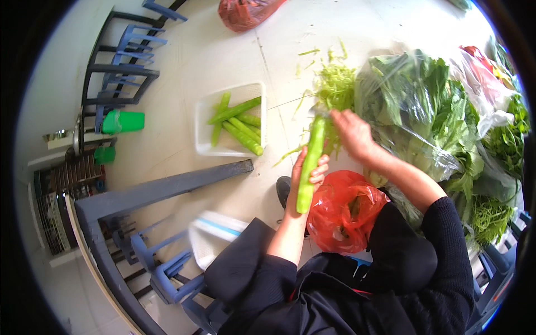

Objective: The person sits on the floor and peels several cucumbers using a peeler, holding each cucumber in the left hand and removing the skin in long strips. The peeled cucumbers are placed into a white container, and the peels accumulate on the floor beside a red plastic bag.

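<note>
My left hand [295, 178] grips a pale green celtuce stem [312, 167], its fingers wrapped round the lower half and the far end pointing away from me. At that far end, my right hand [354, 134] holds a blurred metal peeler [319, 110] against the stem. Thin green peelings [337, 83] lie heaped on the floor just beyond. A white plastic basket [201, 125] to the left holds several peeled stems [240, 113]. Between my knees sits a red plastic bag [335, 209], opened at the top; its contents are mostly hidden.
Leafy greens in clear plastic bags [418, 96] crowd the right side. A dark table frame [167, 188] and blue stools [167, 268] stand at left, beside another white basket [205, 243]. Green bins [123, 121] and another red bag [247, 14] are farther off on the tiled floor.
</note>
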A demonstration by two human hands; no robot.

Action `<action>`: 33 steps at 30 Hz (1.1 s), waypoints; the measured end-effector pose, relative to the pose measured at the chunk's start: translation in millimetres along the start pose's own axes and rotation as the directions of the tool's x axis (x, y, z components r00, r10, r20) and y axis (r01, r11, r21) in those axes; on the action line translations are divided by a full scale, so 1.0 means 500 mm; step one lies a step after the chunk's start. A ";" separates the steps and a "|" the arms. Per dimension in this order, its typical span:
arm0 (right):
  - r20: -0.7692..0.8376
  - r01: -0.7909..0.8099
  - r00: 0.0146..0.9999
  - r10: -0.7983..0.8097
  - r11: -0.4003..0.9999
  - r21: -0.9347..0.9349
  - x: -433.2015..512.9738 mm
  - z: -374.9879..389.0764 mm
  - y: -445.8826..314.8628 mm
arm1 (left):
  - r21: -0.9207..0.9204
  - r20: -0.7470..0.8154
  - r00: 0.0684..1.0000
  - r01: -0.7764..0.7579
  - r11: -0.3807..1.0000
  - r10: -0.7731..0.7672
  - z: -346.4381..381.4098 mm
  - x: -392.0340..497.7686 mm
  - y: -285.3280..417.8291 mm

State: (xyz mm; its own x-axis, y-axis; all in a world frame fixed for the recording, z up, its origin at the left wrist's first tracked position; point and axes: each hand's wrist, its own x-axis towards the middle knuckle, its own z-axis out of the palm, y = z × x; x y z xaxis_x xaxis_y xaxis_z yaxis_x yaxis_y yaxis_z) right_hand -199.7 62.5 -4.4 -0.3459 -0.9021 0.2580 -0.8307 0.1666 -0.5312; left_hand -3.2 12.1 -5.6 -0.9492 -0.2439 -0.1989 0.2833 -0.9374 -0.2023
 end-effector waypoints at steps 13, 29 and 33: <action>0.972 -0.751 0.090 -0.217 0.626 0.209 -0.254 -0.037 0.004 | 0.492 -0.558 0.431 -0.516 0.701 0.709 -0.029 -0.025 0.334; 0.817 -0.550 0.509 0.270 0.833 0.067 -0.277 -0.053 0.071 | 0.008 -0.687 0.536 0.680 -0.733 0.490 -0.250 -0.125 -0.208; 0.650 -0.529 0.715 0.258 0.807 0.262 -0.259 -0.037 0.078 | 0.092 -0.545 0.646 0.680 -0.728 0.534 -0.276 -0.032 -0.269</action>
State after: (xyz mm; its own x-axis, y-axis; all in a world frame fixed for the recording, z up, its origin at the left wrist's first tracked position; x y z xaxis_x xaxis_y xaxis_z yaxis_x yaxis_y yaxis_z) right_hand -195.0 193.2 -43.7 -0.1780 -0.8610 -0.4765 -0.3733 0.5071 -0.7768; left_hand -7.0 176.6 -107.6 -0.3869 -0.5231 -0.7594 -0.8640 0.4934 0.1003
